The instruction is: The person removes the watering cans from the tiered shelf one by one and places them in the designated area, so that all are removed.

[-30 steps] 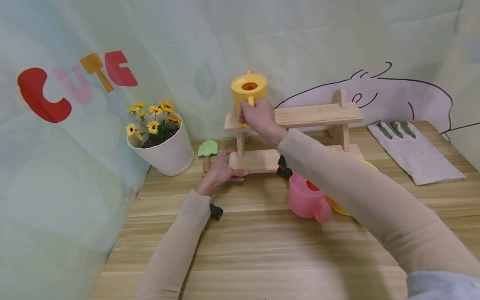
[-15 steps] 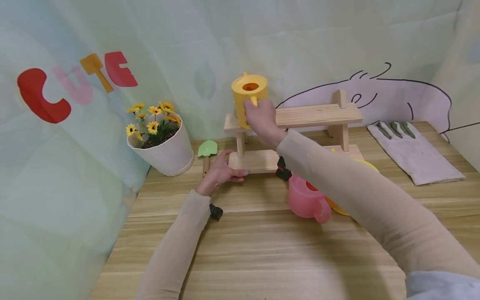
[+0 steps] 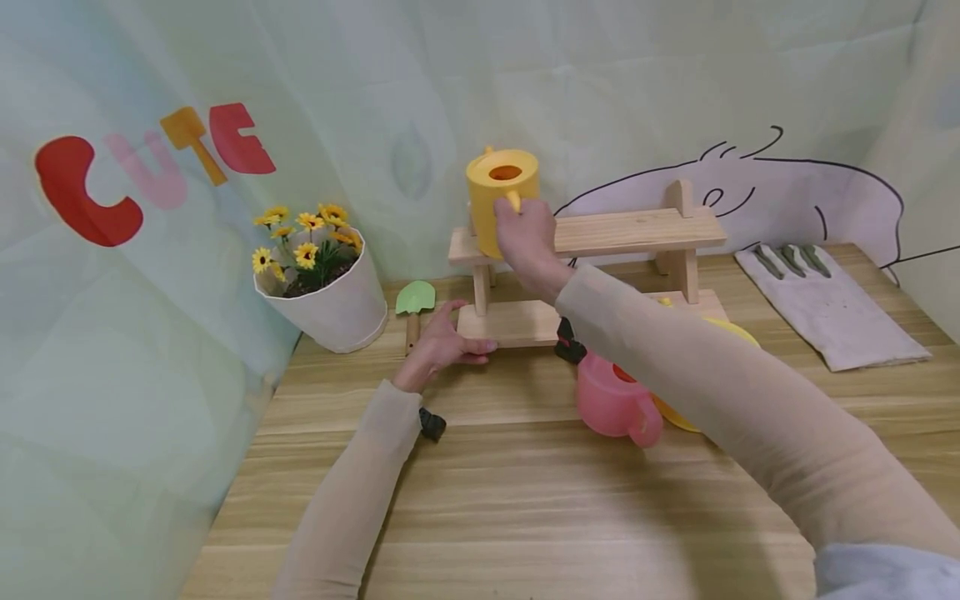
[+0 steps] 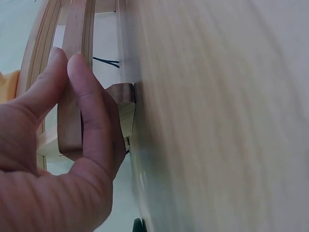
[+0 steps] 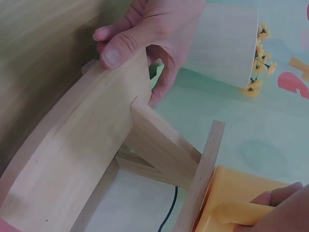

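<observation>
My right hand (image 3: 527, 237) grips the handle of a yellow toy watering can (image 3: 483, 200), which stands upright at the left end of the upper board of a small two-tier wooden shelf (image 3: 637, 232). In the right wrist view, the can's base (image 5: 212, 205) is right at that board. My left hand (image 3: 442, 337) holds the left end of the lower board (image 3: 517, 322), thumb on one face and fingers on the other, as the left wrist view shows. A pink watering can (image 3: 611, 404) is on the table in front of the shelf, partly hidden by my right sleeve.
A white pot (image 3: 337, 304) of yellow flowers stands at the left, with a green toy shovel (image 3: 416, 298) beside it. Another yellow item (image 3: 738, 331) lies behind my right forearm. Gloves (image 3: 832, 317) lie at the right; a printed curtain (image 3: 360, 125) hangs behind.
My right hand and the yellow watering can have shifted slightly right along the upper board. My left hand keeps its place on the lower board.
</observation>
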Demonstrator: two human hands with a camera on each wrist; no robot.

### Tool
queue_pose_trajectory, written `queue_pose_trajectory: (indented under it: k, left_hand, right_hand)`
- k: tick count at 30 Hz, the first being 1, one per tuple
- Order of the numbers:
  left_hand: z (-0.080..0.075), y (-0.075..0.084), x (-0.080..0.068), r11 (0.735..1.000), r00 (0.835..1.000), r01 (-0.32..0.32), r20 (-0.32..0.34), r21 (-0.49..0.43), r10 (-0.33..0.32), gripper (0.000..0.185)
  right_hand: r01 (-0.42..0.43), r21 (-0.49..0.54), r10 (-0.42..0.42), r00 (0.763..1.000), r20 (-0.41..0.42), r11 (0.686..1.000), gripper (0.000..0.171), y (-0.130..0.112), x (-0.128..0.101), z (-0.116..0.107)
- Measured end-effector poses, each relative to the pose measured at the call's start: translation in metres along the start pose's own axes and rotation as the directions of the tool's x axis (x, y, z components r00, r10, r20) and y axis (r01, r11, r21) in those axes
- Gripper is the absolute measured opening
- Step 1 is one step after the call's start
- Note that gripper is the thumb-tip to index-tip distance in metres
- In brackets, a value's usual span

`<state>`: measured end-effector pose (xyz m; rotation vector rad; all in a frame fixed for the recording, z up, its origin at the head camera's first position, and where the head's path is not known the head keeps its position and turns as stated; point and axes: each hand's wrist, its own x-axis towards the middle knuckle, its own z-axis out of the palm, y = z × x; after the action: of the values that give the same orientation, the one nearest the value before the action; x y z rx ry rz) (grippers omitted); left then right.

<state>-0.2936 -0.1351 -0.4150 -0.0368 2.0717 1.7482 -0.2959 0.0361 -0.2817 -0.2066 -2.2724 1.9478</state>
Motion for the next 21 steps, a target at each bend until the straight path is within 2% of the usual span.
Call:
queue_pose_trajectory:
  k: [6,14,21]
  left_hand:
    - [0.000,-0.001,0.000,1.000,1.000,-0.002,0.002,0.006,0.002,0.108]
    - [0.000,-0.001,0.000,1.000,1.000,-0.010,0.008,0.007,0.010,0.107]
    - [0.000,-0.002,0.001,1.000,1.000,-0.021,0.006,0.015,0.021,0.107]
  right_hand:
    - [0.024,0.010,-0.024,1.000,0.013,1.000,0.029,0.002,-0.005,-0.003]
    - [0.011,0.000,-0.011,1.000,0.027,1.000,0.029,-0.002,-0.018,-0.006]
    - [0.045,-0.027,-0.044,0.998,0.033,0.999,0.033,0.000,-0.030,-0.009]
